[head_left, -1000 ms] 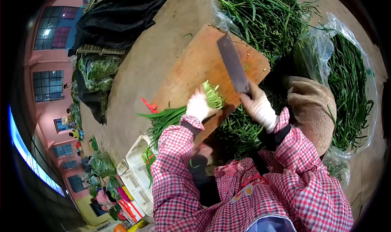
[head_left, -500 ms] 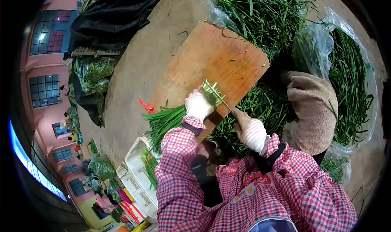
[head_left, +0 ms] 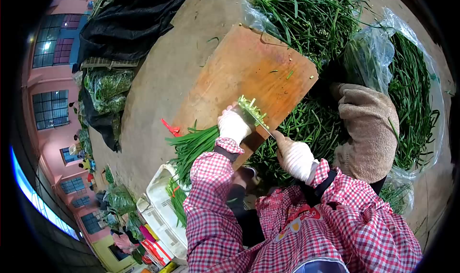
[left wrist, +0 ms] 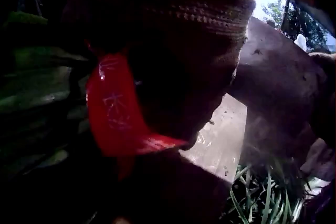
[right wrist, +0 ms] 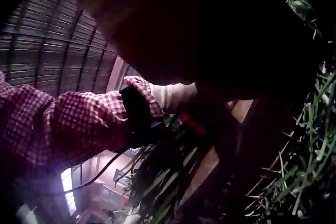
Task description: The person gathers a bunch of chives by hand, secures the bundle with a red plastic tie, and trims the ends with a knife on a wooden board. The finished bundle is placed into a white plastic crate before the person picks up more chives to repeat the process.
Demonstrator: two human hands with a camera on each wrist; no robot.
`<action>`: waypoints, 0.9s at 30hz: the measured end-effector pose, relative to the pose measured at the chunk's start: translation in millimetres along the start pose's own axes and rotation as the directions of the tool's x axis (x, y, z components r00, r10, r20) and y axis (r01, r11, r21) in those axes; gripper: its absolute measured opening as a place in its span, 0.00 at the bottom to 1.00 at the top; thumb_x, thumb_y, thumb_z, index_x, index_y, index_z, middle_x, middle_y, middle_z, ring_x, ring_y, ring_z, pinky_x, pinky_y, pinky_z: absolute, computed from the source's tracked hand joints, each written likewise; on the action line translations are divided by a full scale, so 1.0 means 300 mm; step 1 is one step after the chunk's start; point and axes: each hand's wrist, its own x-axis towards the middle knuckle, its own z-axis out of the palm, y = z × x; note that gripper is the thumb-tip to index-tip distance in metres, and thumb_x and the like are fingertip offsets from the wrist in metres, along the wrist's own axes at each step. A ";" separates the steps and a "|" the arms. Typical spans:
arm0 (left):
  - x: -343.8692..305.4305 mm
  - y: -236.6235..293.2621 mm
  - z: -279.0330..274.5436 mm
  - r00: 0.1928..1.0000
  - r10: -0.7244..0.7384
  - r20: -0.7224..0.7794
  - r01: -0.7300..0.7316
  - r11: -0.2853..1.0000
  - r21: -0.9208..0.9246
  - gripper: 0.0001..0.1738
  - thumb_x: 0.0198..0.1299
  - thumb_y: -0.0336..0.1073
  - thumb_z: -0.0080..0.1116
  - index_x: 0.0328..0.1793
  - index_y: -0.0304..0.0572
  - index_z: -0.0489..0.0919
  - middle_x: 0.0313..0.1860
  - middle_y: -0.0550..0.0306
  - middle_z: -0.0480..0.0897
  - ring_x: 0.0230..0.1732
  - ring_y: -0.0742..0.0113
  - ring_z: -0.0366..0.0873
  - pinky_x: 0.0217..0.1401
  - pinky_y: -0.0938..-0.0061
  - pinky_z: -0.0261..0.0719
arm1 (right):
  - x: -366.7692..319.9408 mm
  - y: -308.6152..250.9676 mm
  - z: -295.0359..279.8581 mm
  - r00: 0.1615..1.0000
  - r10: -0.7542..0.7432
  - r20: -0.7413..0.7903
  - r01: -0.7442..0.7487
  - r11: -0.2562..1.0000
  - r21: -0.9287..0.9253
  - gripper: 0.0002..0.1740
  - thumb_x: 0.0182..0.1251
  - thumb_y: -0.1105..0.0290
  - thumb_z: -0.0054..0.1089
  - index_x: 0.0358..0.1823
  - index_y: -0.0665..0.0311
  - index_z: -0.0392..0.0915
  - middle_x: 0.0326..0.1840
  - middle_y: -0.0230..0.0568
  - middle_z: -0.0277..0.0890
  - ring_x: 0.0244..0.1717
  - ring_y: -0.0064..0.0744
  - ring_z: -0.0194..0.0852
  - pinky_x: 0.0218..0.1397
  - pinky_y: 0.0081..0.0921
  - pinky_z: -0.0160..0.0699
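On a wooden cutting board, my left hand, in a whitish glove with bare fingertips, grips a bunch of garlic chives. The green leaves trail off the board's left edge, and the pale cut ends stick out past my fingers. My right hand, also gloved, holds a cleaver by its handle. The blade stands edge-down across the pale ends, close beside my left fingers. A red band shows near my left hand in the left wrist view. The right wrist view is mostly dark.
Loose greens are heaped behind the board, and more lie to its right. A clear bag of chives stands at far right, beside a brown cloth. A white crate with a tied bunch sits at lower left.
The cleaver has come down from above the board's right part onto the pale ends of the bunch. My right hand has moved down and left; my left hand keeps its hold.
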 end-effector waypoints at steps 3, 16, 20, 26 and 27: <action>-0.006 -0.001 0.000 1.000 0.002 0.001 -0.002 0.999 0.049 0.41 0.46 0.52 0.68 0.64 0.37 0.70 0.60 0.44 0.75 0.63 0.51 0.72 0.64 0.57 0.72 | 0.018 0.007 0.010 1.000 -0.009 0.018 0.008 1.000 0.012 0.27 0.58 0.76 0.55 0.61 0.67 0.64 0.34 0.56 0.77 0.32 0.53 0.80 0.31 0.43 0.78; 0.025 -0.006 0.005 0.999 -0.013 -0.036 0.015 0.998 0.061 0.41 0.42 0.45 0.67 0.62 0.30 0.70 0.56 0.37 0.77 0.59 0.43 0.75 0.62 0.59 0.74 | 0.364 0.044 0.083 0.987 0.087 0.134 -0.095 0.994 0.056 0.13 0.64 0.68 0.51 0.42 0.73 0.74 0.32 0.63 0.80 0.40 0.61 0.81 0.42 0.48 0.79; -0.002 -0.020 0.054 0.987 0.023 -0.160 -0.016 0.999 0.047 0.44 0.40 0.48 0.70 0.64 0.32 0.70 0.55 0.38 0.78 0.58 0.42 0.75 0.62 0.58 0.75 | 0.360 0.049 0.062 0.975 0.106 0.193 -0.125 0.988 0.087 0.14 0.63 0.69 0.52 0.44 0.73 0.75 0.36 0.63 0.81 0.42 0.59 0.81 0.44 0.46 0.80; -0.007 0.020 0.001 0.996 -0.080 -0.048 0.082 0.995 0.052 0.52 0.37 0.57 0.75 0.67 0.37 0.69 0.61 0.42 0.76 0.63 0.48 0.73 0.66 0.62 0.73 | 0.140 0.176 0.072 0.995 0.032 0.096 -0.043 0.993 0.113 0.15 0.63 0.68 0.52 0.49 0.68 0.74 0.32 0.62 0.80 0.37 0.61 0.80 0.41 0.49 0.78; -0.010 0.023 -0.003 0.996 -0.082 -0.040 0.084 0.995 0.049 0.52 0.37 0.58 0.75 0.68 0.37 0.69 0.61 0.43 0.76 0.64 0.48 0.73 0.66 0.63 0.73 | 0.161 0.167 0.077 0.996 0.040 0.083 -0.049 0.992 0.112 0.15 0.63 0.68 0.53 0.48 0.68 0.74 0.33 0.63 0.80 0.38 0.61 0.80 0.42 0.48 0.79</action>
